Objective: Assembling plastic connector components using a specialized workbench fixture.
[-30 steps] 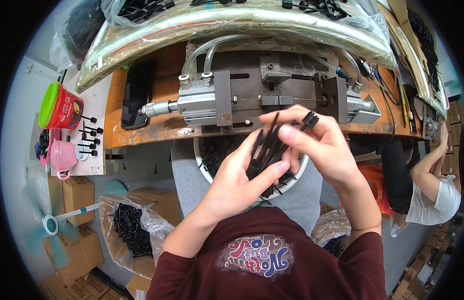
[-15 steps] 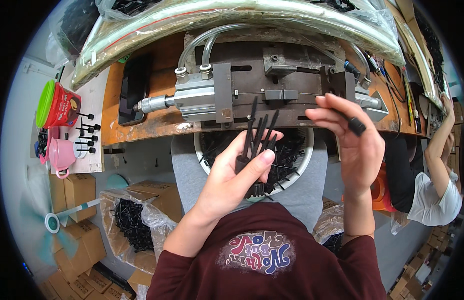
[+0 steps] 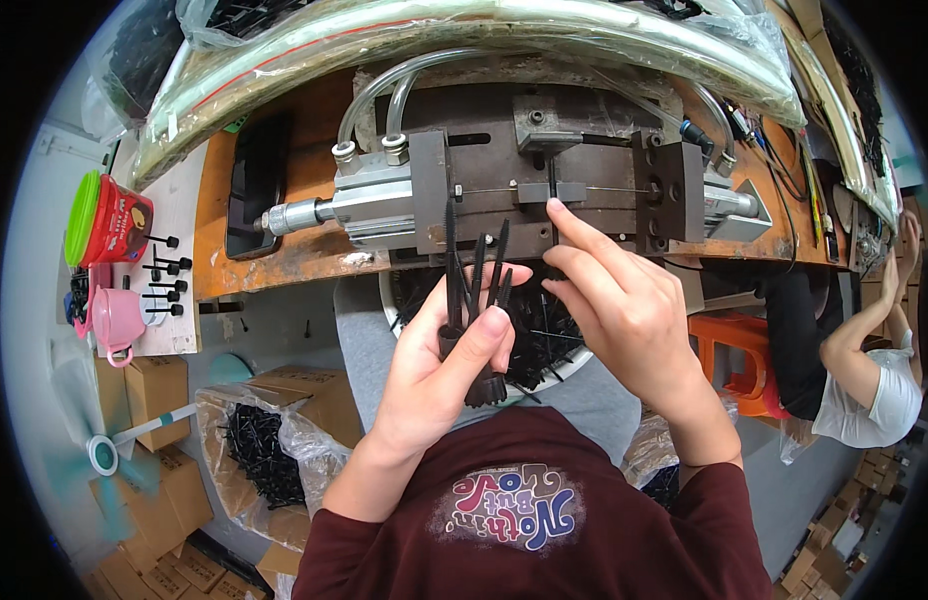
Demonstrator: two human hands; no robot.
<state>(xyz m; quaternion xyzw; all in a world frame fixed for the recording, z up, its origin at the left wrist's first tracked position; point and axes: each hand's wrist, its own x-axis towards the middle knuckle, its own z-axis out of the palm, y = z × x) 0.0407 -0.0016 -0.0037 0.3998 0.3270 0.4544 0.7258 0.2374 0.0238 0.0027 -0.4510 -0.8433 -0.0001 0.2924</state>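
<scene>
Clock centred on my left hand (image 3: pixel 424 365), 12 pointing away from me.

Grip: the left hand is closed narrowly around a bundle of black wands (image 3: pixel 454 300), brush tips towards 12, ribbed ends below the palm. I judge this spares the slender tips and lets single wands be drawn out easily.

The right hand (image 3: pixel 624 310), between 2 and 3, has its index fingertip at a single black wand (image 3: pixel 553 180) lying 12-to-6 in the gap between two small grey blocks (image 3: pixel 532 193) at 1. Cannot tell whether the thumb also pinches it. The gap presumably keeps the wand straight under one finger.

Containers:
- White basin (image 3: pixel 572 366), 3: loose heap of black wands, probably kept near for short reaches.
- Plastic-lined carton (image 3: pixel 319 388), 8: heap of similar black pieces.
- Pink cup (image 3: pixel 119 318), 9: contents not visible; capped black pieces (image 3: pixel 186 264) lie beside it in a rough column.
- Red tub (image 3: pixel 124 225), 10: interior hidden.
</scene>
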